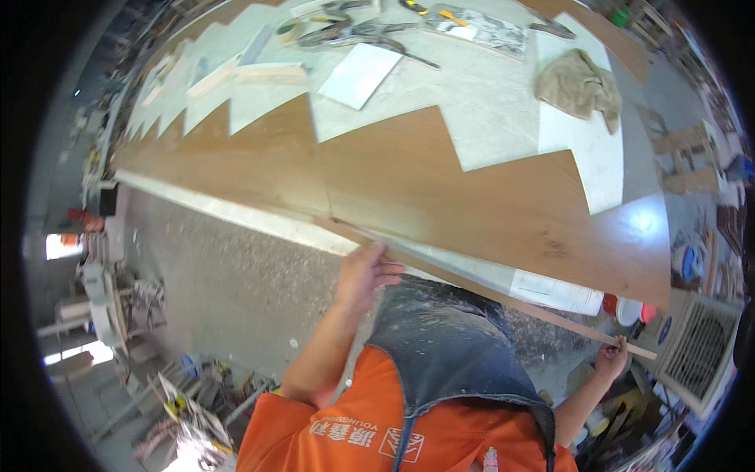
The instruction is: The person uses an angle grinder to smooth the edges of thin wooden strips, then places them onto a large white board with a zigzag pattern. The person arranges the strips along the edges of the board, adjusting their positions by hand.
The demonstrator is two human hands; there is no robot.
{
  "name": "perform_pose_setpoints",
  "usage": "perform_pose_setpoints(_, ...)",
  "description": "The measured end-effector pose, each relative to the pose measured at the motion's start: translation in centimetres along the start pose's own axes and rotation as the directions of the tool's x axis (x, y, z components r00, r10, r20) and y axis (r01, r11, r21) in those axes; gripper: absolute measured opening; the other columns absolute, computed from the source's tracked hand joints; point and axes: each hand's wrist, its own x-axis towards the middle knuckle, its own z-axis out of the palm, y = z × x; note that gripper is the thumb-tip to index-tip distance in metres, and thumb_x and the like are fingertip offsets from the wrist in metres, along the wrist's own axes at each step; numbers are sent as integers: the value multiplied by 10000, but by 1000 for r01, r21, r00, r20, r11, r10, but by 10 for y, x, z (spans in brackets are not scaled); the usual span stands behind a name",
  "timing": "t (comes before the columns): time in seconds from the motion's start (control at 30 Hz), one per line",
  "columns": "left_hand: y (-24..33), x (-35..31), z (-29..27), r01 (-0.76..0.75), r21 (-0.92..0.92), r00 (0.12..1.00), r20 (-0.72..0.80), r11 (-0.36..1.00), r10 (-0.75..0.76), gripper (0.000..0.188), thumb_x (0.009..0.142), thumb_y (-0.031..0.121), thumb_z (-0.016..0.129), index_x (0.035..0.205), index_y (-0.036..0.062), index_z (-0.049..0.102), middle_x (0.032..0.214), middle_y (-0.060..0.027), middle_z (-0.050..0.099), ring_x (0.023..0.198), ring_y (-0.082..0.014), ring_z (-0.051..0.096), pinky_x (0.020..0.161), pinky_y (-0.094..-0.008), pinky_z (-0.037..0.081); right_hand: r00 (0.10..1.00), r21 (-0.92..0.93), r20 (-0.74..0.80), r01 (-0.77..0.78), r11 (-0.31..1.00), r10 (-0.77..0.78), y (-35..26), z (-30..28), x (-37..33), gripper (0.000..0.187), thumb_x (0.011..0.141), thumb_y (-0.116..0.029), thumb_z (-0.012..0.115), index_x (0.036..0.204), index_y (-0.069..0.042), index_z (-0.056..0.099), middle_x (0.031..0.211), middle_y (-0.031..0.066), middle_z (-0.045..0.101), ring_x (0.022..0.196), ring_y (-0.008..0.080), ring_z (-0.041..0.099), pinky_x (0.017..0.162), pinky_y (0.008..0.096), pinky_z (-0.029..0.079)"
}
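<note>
A long, thin brown strip (550, 318) runs slantwise along the near edge of a brown stair-shaped panel (393, 189). My left hand (363, 275) is at the strip's left part, its thumb side against it and the other fingers loosely curled below. Farther right, my right hand (611, 359) grips the strip close to its right end, out past the table edge. The panel has a zigzag far edge and a straight near edge, with a seam near its middle. It lies flat on a pale worktop (487, 110).
Across the worktop lie a white rectangular tile (361, 75), a crumpled tan cloth (578, 88), a marbled slab (480, 33) and clamps (346, 31). A boxy vented unit (700, 346) stands at right beside my right hand. Scrap pieces (189, 417) crowd the floor at lower left.
</note>
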Motion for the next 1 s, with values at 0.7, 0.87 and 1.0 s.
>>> perform_pose_setpoints(0.7, -18, 14, 20, 9, 365, 981, -184, 931, 63, 292, 948, 227, 569, 980, -52, 648, 767, -148, 717, 414, -191, 562, 367, -340, 486, 993, -157, -97, -86, 984, 71, -18, 62, 119, 150, 955, -158, 641, 1040, -35, 642, 1002, 53, 653, 889, 168, 635, 665, 292, 569)
perform_pose_setpoints(0.87, -13, 22, 14, 21, 347, 977, -207, 938, 54, 249, 949, 196, 557, 956, -38, 643, 755, -148, 711, 400, -179, 546, 344, -337, 453, 995, -136, -74, -81, 987, 71, -12, 68, 124, 224, 969, -179, 616, 1103, 0, 604, 1120, 104, 628, 952, 232, 650, 670, 299, 600)
perform_pose_setpoints(1.0, -9, 26, 13, -4, 319, 974, -213, 948, 76, 231, 947, 183, 557, 940, -33, 638, 738, -148, 705, 383, -174, 527, 330, -331, 433, 996, -92, -41, -86, 992, 82, -6, 77, 118, 279, 972, -174, 611, 1169, 19, 566, 1215, 130, 592, 999, 287, 651, 654, 290, 603)
